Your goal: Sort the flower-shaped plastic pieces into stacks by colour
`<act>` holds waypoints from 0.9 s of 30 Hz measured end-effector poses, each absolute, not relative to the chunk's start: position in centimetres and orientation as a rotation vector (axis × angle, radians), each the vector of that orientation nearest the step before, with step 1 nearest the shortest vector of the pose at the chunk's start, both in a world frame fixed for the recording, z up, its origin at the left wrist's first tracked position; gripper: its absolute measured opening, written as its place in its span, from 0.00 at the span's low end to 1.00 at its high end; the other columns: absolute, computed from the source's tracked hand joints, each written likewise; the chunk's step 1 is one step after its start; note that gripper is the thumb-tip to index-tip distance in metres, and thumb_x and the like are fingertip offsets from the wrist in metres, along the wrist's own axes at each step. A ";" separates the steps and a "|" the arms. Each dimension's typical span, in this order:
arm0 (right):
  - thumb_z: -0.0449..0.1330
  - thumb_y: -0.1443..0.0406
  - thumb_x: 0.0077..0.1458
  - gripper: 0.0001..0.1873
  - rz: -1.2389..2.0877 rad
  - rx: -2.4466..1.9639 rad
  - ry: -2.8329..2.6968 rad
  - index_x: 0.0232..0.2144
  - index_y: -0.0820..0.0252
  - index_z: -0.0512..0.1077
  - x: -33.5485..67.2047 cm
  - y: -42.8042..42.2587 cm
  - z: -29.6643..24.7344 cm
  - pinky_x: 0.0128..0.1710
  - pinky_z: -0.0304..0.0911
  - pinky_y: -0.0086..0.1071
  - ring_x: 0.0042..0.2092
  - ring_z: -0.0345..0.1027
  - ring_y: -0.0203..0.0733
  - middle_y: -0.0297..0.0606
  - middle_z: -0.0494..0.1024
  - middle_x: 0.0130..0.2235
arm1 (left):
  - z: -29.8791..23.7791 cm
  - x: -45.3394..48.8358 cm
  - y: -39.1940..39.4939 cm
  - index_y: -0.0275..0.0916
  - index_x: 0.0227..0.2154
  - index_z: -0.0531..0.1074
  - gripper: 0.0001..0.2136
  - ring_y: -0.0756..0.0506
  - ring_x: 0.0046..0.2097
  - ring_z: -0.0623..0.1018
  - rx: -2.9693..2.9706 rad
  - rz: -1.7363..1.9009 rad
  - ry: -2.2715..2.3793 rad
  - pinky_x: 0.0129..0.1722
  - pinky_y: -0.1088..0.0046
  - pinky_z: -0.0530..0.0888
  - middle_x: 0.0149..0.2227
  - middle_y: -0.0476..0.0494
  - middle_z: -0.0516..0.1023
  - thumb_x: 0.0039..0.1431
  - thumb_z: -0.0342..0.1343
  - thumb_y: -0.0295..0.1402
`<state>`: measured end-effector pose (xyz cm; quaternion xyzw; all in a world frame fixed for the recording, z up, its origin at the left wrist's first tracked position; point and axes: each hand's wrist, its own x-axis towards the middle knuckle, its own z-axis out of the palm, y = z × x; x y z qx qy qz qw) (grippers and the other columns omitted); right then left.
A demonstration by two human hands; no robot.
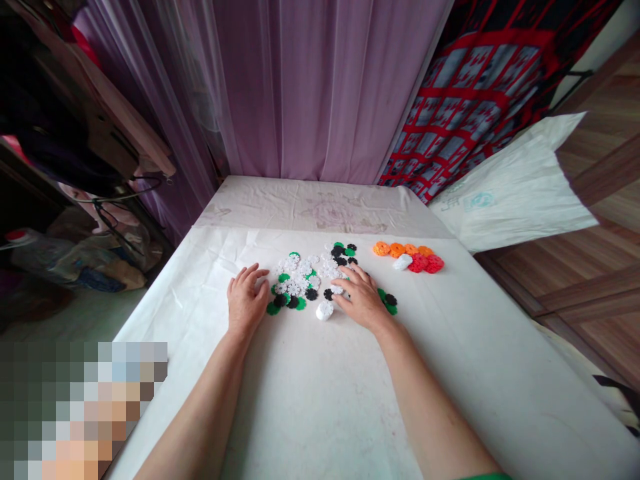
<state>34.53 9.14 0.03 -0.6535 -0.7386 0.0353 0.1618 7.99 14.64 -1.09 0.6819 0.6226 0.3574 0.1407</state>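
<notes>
Flat plastic snowflake discs with notched edges lie in a loose heap, with white discs, green discs and black discs mixed together. My left hand rests at the heap's left edge, fingers apart and holding nothing. Over the right part of the heap is my right hand, its thumb and index finger around a white snowflake disc. The hand hides some discs under it. Between my hands, nearer to me, stands a short white stack of discs.
At the back right, orange stacks lie in a row beside red stacks and a white stack. A white cloth covers the table. A white bag hangs past its right edge; a purple curtain is behind.
</notes>
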 end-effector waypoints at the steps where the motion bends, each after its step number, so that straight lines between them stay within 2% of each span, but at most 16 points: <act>1: 0.60 0.63 0.57 0.14 0.086 -1.862 -2.095 0.46 0.52 0.77 34.6 9.0 -0.1 0.59 0.56 0.53 0.67 0.50 0.55 0.42 0.68 0.62 | -1.1 8.0 14.6 0.46 0.42 0.77 0.13 0.37 0.63 0.68 1.973 1.029 1.798 0.63 0.47 0.61 0.57 0.44 0.75 0.59 0.50 0.34; 8: 0.61 0.62 0.56 0.16 0.028 -1.882 -2.038 0.47 0.52 0.76 35.0 8.5 -0.5 0.58 0.56 0.55 0.67 0.51 0.58 0.43 0.68 0.62 | -1.1 8.0 14.7 0.45 0.43 0.77 0.13 0.37 0.63 0.69 1.981 1.027 1.791 0.63 0.47 0.62 0.58 0.43 0.75 0.59 0.49 0.34; 21: 0.63 0.65 0.51 0.10 0.118 -1.826 -1.838 0.38 0.55 0.74 35.0 8.8 -1.3 0.61 0.54 0.56 0.67 0.51 0.57 0.44 0.72 0.59 | -1.1 7.9 14.7 0.45 0.42 0.77 0.13 0.37 0.63 0.69 1.971 1.024 1.792 0.63 0.49 0.62 0.57 0.43 0.75 0.59 0.50 0.34; 27: 0.64 0.63 0.50 0.11 0.382 -1.633 -1.829 0.38 0.54 0.73 34.5 7.6 2.0 0.64 0.52 0.54 0.68 0.51 0.54 0.44 0.71 0.61 | -1.2 7.9 14.7 0.45 0.43 0.77 0.13 0.36 0.63 0.68 1.972 1.022 1.784 0.63 0.46 0.60 0.58 0.42 0.75 0.59 0.49 0.34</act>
